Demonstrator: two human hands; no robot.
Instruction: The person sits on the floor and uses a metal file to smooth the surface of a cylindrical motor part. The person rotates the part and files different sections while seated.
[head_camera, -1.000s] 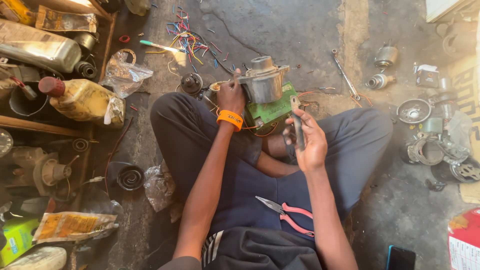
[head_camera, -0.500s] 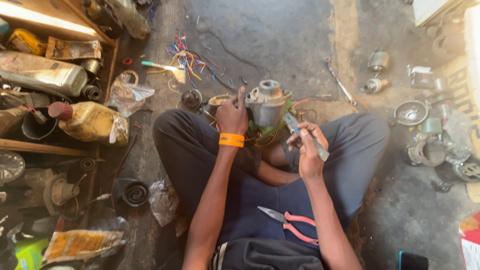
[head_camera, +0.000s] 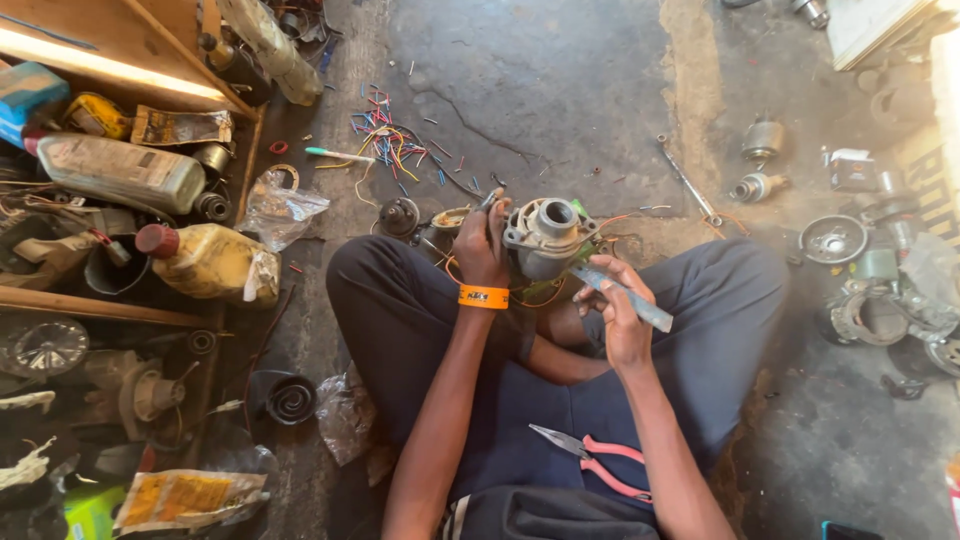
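Observation:
I sit cross-legged on a concrete floor. A grey metal alternator housing (head_camera: 545, 237) rests between my knees on green material with orange wires around it. My left hand (head_camera: 484, 243), with an orange wristband, grips the housing's left side. My right hand (head_camera: 612, 305) is closed around a flat grey metal tool (head_camera: 625, 297) whose end points at the housing's right side. Pink-handled pliers (head_camera: 594, 462) lie on my lap.
Several coloured wire offcuts (head_camera: 388, 148) litter the floor ahead. A long wrench (head_camera: 688, 181) and small motor parts (head_camera: 762, 140) lie at the right. Wooden shelves (head_camera: 110, 60) at the left hold a yellow jug (head_camera: 212, 262) and bottles. A coiled spring part (head_camera: 290, 398) sits by my left knee.
The right hand turned the flat tool from upright to slanted with its end against the housing. The left hand slid from behind the housing to its left side.

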